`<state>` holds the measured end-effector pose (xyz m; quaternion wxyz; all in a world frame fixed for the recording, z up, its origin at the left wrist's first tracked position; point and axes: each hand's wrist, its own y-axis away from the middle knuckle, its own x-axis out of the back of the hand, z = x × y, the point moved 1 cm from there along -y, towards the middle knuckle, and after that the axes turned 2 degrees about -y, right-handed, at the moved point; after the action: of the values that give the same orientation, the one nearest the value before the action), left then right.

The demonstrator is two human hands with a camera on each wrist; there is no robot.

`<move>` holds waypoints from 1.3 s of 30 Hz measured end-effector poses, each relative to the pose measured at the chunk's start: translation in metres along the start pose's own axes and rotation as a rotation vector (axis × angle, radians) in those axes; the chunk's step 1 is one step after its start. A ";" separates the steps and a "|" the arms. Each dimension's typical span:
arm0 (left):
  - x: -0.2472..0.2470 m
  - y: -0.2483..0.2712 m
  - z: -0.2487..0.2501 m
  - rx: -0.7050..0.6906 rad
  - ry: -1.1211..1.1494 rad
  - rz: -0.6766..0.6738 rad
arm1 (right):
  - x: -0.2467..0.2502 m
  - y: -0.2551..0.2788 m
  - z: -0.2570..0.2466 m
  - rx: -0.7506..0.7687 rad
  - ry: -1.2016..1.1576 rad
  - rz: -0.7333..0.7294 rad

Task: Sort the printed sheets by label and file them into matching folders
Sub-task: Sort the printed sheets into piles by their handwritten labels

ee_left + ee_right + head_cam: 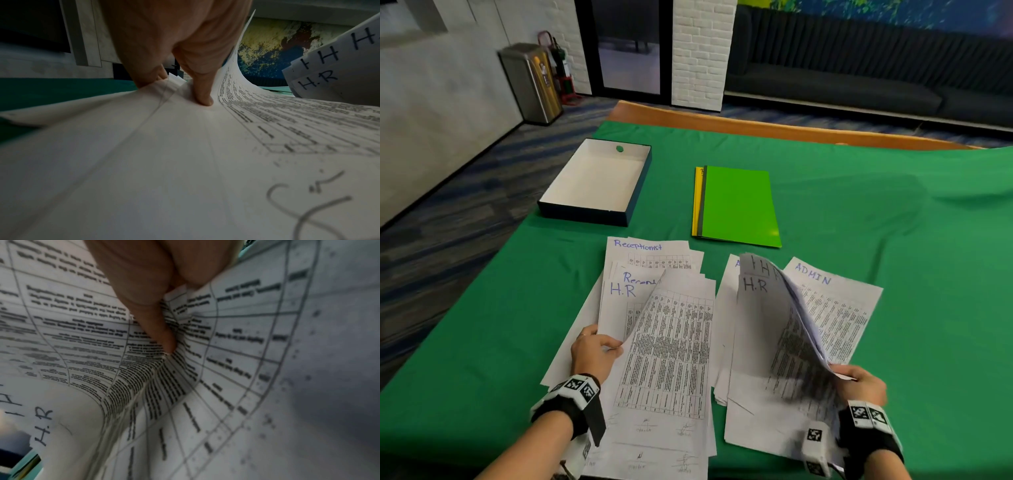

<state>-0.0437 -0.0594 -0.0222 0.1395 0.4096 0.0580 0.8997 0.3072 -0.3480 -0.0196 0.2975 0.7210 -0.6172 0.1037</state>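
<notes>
Two loose piles of printed sheets lie on the green cloth (482, 342). The left pile (671, 359) shows labels "Receptionist" and "H.R". My left hand (599, 346) pinches the left edge of its top sheet (232, 78), which curls up off the pile. In the right pile, my right hand (854, 377) pinches several sheets labelled "H.R" (767, 308) by their lower right edge and bends them up and over to the left. A sheet labelled "ADMIN" (835, 308) lies flat under them. A green folder (739, 205) lies on a yellow folder (697, 205) behind the piles, closed.
An open box (595, 181) with a white inside and dark walls stands at the back left of the table. The wooden table edge (756, 126) runs along the far side. A bin (530, 82) stands on the floor to the left.
</notes>
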 end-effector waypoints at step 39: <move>-0.002 0.015 0.010 -0.120 -0.001 0.044 | -0.003 0.002 -0.056 0.279 0.018 -0.098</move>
<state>-0.0383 -0.0740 -0.0138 0.1439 0.4023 -0.0053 0.9041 0.3166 -0.3147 0.0248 0.2047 0.7837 -0.5581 0.1800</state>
